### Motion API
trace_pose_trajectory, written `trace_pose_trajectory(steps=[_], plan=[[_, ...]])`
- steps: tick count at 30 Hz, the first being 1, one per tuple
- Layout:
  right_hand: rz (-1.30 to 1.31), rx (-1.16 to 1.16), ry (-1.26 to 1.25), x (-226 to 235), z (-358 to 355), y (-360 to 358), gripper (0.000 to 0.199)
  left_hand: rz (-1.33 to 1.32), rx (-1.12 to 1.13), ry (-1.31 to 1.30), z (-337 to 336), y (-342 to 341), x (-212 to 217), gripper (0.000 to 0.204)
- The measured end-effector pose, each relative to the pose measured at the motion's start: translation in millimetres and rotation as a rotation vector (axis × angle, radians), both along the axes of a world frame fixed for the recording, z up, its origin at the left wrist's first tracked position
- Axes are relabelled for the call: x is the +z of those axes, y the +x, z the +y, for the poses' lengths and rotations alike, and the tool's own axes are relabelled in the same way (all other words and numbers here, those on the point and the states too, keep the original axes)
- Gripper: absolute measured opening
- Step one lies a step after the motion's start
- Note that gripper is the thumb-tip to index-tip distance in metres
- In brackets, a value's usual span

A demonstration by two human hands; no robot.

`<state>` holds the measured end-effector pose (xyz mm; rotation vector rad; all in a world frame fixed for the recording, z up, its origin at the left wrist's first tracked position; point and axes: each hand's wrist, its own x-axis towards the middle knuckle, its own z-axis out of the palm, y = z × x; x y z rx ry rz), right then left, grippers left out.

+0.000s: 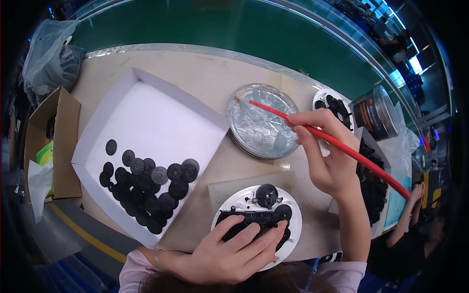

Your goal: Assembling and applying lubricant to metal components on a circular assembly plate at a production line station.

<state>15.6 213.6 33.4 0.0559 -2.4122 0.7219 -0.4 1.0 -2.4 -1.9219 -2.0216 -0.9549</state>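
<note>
My right hand point(327, 154) is closed round the handle of a long red brush point(364, 161). The brush tip is over a round, shallow dish point(264, 155), lined with crinkled clear film and holding some brownish smear near the tip. Below it, my left hand point(234, 249) grips a round white base point(293, 202) fitted with black gears point(282, 213) and a black housing. Its fingers curve over the housing and reach a gear at the right; its thumb is hidden. The base overlaps a flat pale pad point(215, 190).
A white cardboard tray point(146, 105) with many loose black gears point(159, 176) lies left. Right stand a second white base point(320, 95), a tin point(375, 115) and a box of black parts point(373, 190). A brown carton point(66, 146) and plastic bag point(51, 61) are far left. Another person's arm point(408, 212) shows right.
</note>
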Motion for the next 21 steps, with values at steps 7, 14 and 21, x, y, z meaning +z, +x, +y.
trace_pose_trajectory(steps=[7,14,21], plan=[[-0.133,0.198,-0.007,17.3,13.4,20.3,0.014,-0.014,-0.006,-0.019,1.1,0.2,1.6,0.023],[-0.066,-0.002,-0.405,18.0,7.7,33.1,0.014,-0.027,-0.007,-0.012,1.3,1.1,1.1,0.022],[-0.017,-0.144,-0.732,8.7,16.2,43.1,0.017,-0.023,-0.026,-0.020,0.9,0.0,2.4,0.023]])
